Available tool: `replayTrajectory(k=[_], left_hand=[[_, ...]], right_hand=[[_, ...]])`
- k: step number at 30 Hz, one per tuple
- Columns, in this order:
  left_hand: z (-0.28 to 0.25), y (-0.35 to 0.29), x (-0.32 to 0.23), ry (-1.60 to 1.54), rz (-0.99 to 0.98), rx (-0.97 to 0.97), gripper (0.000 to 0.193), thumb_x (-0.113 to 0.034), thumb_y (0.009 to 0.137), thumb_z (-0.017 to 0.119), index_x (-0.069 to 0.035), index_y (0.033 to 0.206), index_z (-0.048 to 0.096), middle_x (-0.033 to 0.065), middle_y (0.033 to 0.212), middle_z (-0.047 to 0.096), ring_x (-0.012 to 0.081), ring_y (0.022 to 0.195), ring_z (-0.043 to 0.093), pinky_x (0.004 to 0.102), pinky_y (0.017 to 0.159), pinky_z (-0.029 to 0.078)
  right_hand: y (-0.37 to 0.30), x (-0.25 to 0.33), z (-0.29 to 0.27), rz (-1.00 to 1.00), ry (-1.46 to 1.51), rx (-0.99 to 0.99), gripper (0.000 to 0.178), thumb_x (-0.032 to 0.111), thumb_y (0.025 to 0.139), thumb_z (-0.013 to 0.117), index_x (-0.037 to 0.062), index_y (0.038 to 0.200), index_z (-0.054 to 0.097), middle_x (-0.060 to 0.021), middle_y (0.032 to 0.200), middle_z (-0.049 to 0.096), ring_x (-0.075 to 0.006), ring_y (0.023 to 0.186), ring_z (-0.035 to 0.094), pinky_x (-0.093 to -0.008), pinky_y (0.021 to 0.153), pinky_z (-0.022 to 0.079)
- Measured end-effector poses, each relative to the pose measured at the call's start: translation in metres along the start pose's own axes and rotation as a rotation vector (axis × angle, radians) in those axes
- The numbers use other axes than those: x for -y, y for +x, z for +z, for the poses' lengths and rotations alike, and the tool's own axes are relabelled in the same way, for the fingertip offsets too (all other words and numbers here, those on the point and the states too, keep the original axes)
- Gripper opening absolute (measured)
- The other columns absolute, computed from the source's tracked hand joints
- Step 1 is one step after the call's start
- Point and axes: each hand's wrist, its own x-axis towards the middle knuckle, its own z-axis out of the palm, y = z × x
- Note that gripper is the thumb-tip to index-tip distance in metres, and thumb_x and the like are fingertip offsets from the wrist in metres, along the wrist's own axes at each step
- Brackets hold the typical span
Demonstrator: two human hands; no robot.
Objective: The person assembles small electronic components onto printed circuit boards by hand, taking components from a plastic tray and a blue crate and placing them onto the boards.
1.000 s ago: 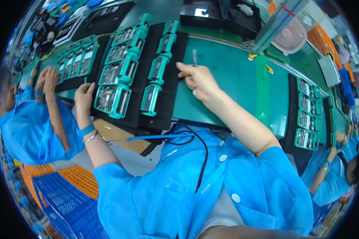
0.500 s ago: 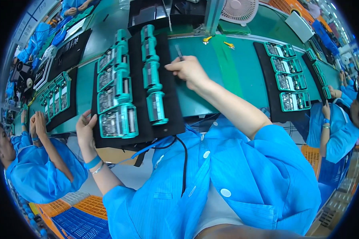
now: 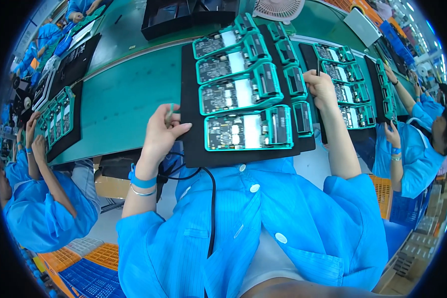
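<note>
Loaded mat between the two hands. The mat (image 3: 192, 119) lay farther to the person's left a second ago; it has since shifted rightward along the bench (image 3: 129, 99), which now shows bare beyond the left hand (image 3: 161, 130). Four boards (image 3: 226, 95) in green frames lie in a column just right of that hand; a column of narrow frames (image 3: 295, 81) lies between them and the right hand (image 3: 322, 88). The gap to the second mat (image 3: 308, 53), about the right hand, has closed to a near meeting. Left grip: thumb and fingers partly parted beside the mat's near-left edge; whether they pinch it, or the small pale-green bit among them, cannot be told. Right grip: fingers closed about a slim dark tool (image 3: 318, 68), close beside the narrow frames; contact with the mat is unclear. The columns remain in order, suggesting that mat and load travelled together.
</note>
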Motion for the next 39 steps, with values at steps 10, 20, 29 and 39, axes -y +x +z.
replayTrajectory(k=[10,20,29,39], left_hand=[[-0.037,0.112,-0.041,0.575,0.426,0.013,0.033,-0.019,0.095,0.07,-0.002,0.122,0.067,0.0192,0.098,0.07,0.0309,0.085,0.068,0.0387,0.078,0.054],[0.035,0.226,-0.026,0.43,0.797,-0.329,0.014,-0.01,0.09,0.072,-0.005,0.102,0.078,0.0155,0.094,0.069,0.0349,0.088,0.069,0.041,0.079,0.055],[0.035,0.22,-0.018,0.407,0.806,-0.317,0.011,-0.007,0.09,0.072,-0.002,0.1,0.073,0.0125,0.093,0.067,0.0303,0.084,0.069,0.0362,0.074,0.055],[0.036,0.221,-0.018,0.478,0.882,-0.306,0.006,-0.006,0.087,0.073,-0.004,0.093,0.073,0.0105,0.092,0.064,0.0317,0.087,0.068,0.0389,0.076,0.057]], right_hand=[[0.039,0.055,-0.026,-0.404,-0.472,-0.14,0.037,0.038,0.102,0.062,0.0031,0.106,0.074,0.0017,0.079,0.067,-0.007,0.062,0.046,-0.0233,0.058,0.037],[0.076,0.109,0.114,-1.306,-1.2,0.17,0.015,0.025,0.094,0.069,0.0112,0.098,0.072,-0.0037,0.089,0.067,-0.0262,0.082,0.069,-0.0366,0.068,0.053],[0.101,0.13,0.175,-1.093,-1.429,0.373,0.028,0.033,0.085,0.073,0.0049,0.088,0.074,-0.0118,0.091,0.069,-0.0329,0.082,0.07,-0.0451,0.071,0.054],[0.114,0.129,0.193,-1.059,-1.491,0.441,0.029,0.032,0.083,0.074,0.0035,0.083,0.075,-0.0146,0.085,0.072,-0.0345,0.081,0.071,-0.0456,0.071,0.055]])
